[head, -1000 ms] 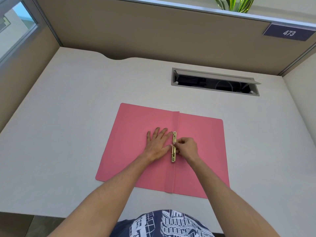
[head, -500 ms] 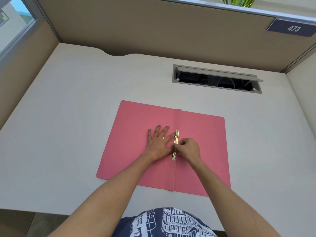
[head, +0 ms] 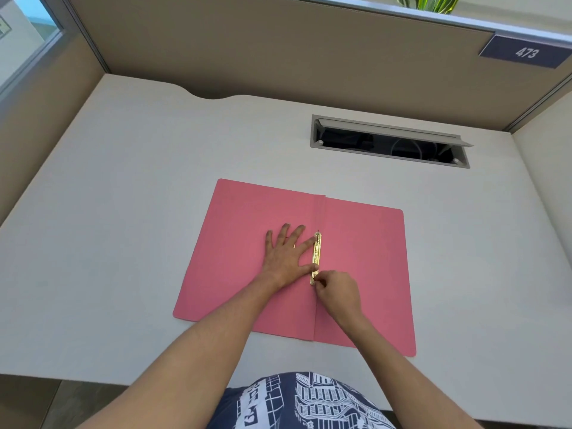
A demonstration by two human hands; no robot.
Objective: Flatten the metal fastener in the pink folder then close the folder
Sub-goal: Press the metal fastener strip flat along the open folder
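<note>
- The pink folder (head: 356, 258) is thin flat card with round corners; it lies open on the smooth pale tabletop (head: 123, 212), under both hands
- The metal fastener (head: 316, 258) is a long, thin, shiny gold strip on the fold, between the two hands
- The left hand (head: 286, 253) is flat with fingers spread wide, pressing the left page; its pointer finger and thumb touch the strip
- The right hand (head: 337, 292) is curled, its fingertips pinching the near end of the strip
- Far past the hands, a dark blue sign (head: 526, 52) says 473
</note>
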